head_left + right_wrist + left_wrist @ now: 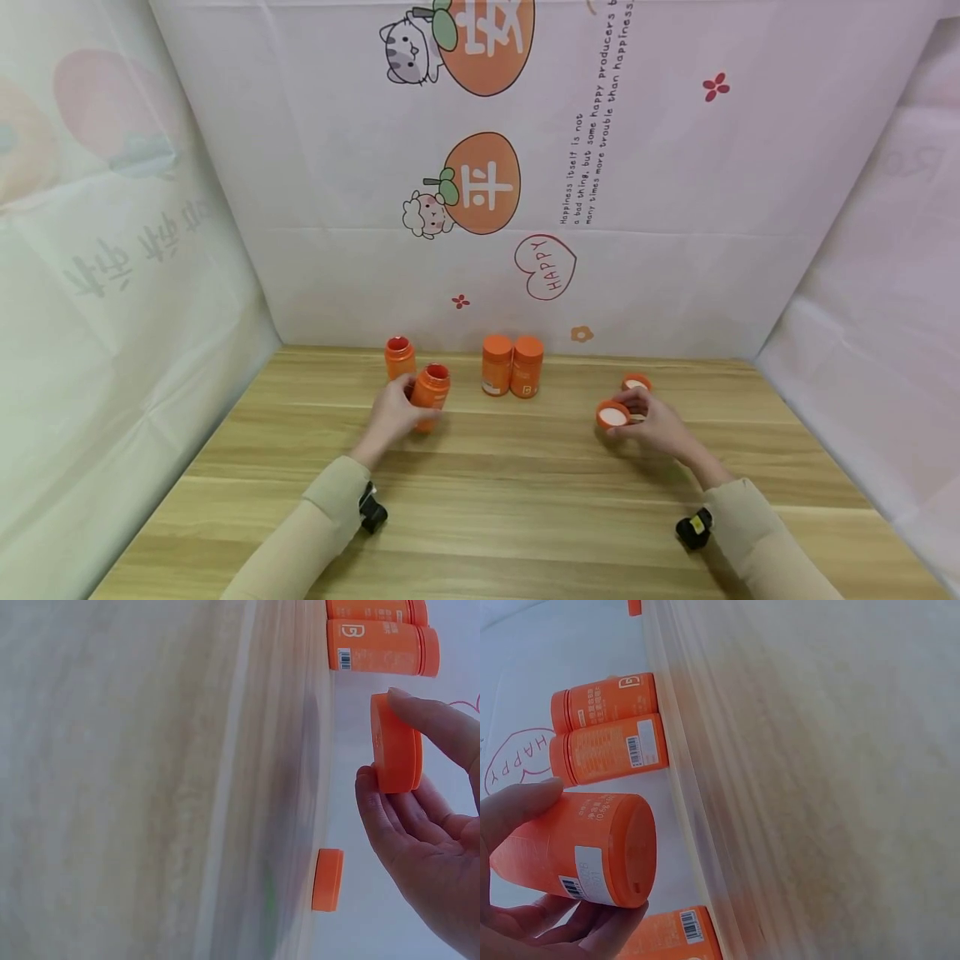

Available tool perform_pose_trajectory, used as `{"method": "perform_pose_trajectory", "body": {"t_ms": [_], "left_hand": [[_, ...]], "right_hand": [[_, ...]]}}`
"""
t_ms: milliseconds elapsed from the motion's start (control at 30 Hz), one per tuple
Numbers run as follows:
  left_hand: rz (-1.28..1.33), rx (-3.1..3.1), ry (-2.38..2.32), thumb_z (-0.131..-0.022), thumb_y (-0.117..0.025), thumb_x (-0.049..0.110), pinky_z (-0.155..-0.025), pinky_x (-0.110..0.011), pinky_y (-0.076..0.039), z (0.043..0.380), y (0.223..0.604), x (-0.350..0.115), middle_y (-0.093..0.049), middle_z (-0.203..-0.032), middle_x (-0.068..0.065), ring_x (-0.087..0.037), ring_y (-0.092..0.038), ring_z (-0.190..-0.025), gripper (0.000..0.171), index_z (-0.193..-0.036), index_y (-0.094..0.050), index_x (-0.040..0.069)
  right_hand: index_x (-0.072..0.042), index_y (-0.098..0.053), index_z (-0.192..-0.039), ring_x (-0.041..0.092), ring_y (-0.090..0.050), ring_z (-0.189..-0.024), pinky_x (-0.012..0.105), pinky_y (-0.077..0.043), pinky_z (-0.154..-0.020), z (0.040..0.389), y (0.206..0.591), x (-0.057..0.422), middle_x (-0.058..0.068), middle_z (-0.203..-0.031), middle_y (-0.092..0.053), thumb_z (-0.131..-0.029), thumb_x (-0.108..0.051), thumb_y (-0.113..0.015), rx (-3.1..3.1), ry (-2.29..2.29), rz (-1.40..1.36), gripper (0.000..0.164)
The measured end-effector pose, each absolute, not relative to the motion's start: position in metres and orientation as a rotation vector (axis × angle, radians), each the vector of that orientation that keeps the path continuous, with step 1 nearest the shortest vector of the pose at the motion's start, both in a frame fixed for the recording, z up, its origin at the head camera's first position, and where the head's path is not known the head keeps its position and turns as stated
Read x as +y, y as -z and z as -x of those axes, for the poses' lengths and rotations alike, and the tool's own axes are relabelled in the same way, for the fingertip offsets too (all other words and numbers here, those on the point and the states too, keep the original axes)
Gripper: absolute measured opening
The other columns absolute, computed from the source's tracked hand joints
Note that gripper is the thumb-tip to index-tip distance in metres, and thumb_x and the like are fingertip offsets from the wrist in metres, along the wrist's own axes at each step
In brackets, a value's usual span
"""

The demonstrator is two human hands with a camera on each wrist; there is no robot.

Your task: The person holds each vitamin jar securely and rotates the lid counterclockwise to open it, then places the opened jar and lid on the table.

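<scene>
A: Head view. Left side first?

B: The left hand point(393, 414) grips an uncapped orange cylindrical plastic jar point(429, 403), thumb and fingers curled round its body, mouth upward. A second uncapped orange plastic jar point(401, 362) stands on the wood-grain table point(510, 500), just behind it.

A: Centre and right?

B: Two capped orange plastic jars point(496, 368) stand side by side near the white printed backdrop point(645, 275). The right hand point(655, 425) pinches a round orange plastic cap point(613, 416), white inner face showing. Another round orange plastic cap point(636, 382) lies on the table just behind the fingers.

A: Left wrist view?

B: Thumb on one side of the gripped jar, fingers on the other. Its base shows, raised off the table. A white barcode label point(592, 874) sits near the base. The second uncapped jar is cut by the lower frame edge.

A: Right wrist view?

B: The pinched cap is between thumb and fingers, clear of the table. The other cap rests on the table, apart from the hand. The capped jars show at the top, one cut off by the frame.
</scene>
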State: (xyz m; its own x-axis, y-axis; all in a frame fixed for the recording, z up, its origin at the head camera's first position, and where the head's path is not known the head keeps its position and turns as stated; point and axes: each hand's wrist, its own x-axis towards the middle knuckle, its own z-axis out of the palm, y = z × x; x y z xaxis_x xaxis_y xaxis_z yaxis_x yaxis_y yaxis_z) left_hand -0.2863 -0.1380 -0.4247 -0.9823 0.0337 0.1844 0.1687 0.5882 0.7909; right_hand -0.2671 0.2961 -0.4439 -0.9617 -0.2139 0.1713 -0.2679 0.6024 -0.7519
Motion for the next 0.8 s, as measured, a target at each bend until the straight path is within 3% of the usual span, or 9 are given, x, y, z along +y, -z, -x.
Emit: {"method": "perform_pose_trajectory", "body": {"t_ms": [800], "left_hand": [[0.082, -2.697, 1.304, -0.067, -0.084, 0.013, -0.089, -0.045, -0.049, 0.290, 0.426, -0.155, -0.068, -0.108, -0.015, -0.028, -0.063, -0.099, 0.050, -0.110, -0.063, 0.000]], "right_hand": [[0.005, -0.053, -0.117, 0.038, -0.058, -0.107, 0.034, -0.051, -0.083, 0.273, 0.451, 0.316, 0.023, -0.115, -0.060, -0.070, -0.019, -0.084, -2.786, -1.226, -0.332, 0.061]]}}
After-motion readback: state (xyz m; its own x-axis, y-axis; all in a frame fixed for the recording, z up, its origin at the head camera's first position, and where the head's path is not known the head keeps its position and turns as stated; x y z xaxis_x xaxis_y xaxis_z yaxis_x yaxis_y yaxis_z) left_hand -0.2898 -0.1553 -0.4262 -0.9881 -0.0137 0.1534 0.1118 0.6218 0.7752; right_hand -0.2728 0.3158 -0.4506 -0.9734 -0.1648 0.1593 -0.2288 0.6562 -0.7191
